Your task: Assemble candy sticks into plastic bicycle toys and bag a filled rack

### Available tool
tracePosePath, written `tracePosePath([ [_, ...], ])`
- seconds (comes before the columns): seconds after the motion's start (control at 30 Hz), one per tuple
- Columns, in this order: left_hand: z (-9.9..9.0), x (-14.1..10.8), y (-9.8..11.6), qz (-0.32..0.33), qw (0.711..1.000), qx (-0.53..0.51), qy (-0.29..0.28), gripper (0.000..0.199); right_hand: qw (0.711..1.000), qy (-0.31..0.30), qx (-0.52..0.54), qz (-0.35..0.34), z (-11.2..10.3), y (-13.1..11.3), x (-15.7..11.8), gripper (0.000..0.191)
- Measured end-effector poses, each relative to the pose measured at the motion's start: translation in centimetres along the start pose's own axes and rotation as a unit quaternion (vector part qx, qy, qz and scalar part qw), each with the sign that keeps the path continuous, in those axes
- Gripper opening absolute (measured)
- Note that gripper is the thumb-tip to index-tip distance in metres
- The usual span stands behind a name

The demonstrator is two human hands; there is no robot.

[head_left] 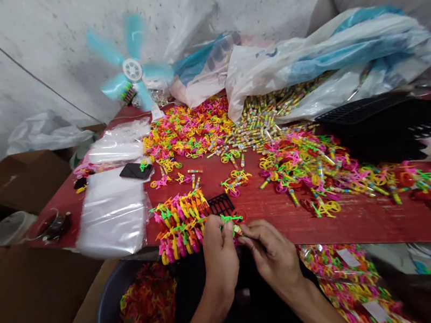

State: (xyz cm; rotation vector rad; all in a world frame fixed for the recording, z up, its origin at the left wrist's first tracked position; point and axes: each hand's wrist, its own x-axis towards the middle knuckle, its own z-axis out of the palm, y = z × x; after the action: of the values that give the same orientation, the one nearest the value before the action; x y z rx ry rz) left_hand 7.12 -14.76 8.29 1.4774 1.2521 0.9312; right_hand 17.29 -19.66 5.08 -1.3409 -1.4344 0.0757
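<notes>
Near the table's front edge my left hand (pixel 219 256) is closed, pinching a small green plastic toy (pixel 230 218). Just to its right, my right hand (pixel 273 256) pinches the end of a short patterned tube (pixel 238 230) that meets the toy between the fingertips. How the two parts join is hidden by the fingers. Left of my hands, rows of pink, yellow, orange and green plastic toys (pixel 180 224) stand in a black slotted rack (pixel 221 204), whose right end shows bare slots. A few loose toys (pixel 236 181) with tubes lie beyond it.
Piles of loose toys (pixel 190 130), tubes (pixel 256 122) and toys with tubes (pixel 306 163) cover the red table (pixel 257 215). Clear bags (pixel 111 213), a phone (pixel 135 170), a spinning blue fan (pixel 132 70) and stacked black racks (pixel 381 124) surround them. A tub (pixel 104 315) stands below left.
</notes>
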Motion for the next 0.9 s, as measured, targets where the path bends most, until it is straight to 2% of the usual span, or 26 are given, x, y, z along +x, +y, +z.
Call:
tracePosePath([
  [0.23, 0.7, 0.6, 0.7, -0.019, 0.999, -0.044, -0.024, 0.022, 0.999, -0.033, -0.010, -0.021, -0.9, 0.8, 0.4, 0.021],
  [0.33, 0.6, 1.2, 1.5, -0.018, 0.998, -0.016, -0.053, 0.019, 0.996, -0.019, -0.089, -0.012, -1.1, 1.9, 1.0, 0.018],
  [0.43, -0.6, 1.9, 1.7, 0.016, 0.995, 0.041, -0.093, 0.016, 0.987, -0.001, -0.160, 0.001, -1.0, 3.1, 1.3, 0.016],
  [0.5, -2.0, 2.5, 1.6, 0.063, 0.991, 0.074, -0.091, 0.018, 0.992, -0.004, -0.124, 0.017, -0.9, 3.9, 1.4, 0.017],
  [0.57, -3.5, 3.7, 1.5, 0.123, 0.983, 0.117, -0.064, 0.020, 0.997, -0.015, -0.048, 0.054, -0.4, 4.8, 1.4, 0.017],
  [0.67, -5.1, 6.4, 1.3, 0.202, 0.950, 0.233, -0.053, 0.024, 0.991, -0.033, 0.038, 0.126, 1.0, 6.2, 1.5, 0.012],
  [0.73, -5.3, 8.5, 1.0, 0.228, 0.918, 0.319, -0.056, 0.024, 0.981, -0.036, 0.078, 0.176, 2.5, 7.1, 1.9, 0.011],
  [0.83, -4.8, 10.9, 0.1, 0.224, 0.871, 0.433, -0.059, 0.028, 0.962, -0.046, 0.134, 0.231, 5.2, 8.0, 3.0, 0.012],
  [0.9, -4.4, 11.7, -0.6, 0.205, 0.849, 0.479, -0.085, 0.030, 0.957, -0.050, 0.153, 0.241, 6.8, 8.4, 4.0, 0.011],
])
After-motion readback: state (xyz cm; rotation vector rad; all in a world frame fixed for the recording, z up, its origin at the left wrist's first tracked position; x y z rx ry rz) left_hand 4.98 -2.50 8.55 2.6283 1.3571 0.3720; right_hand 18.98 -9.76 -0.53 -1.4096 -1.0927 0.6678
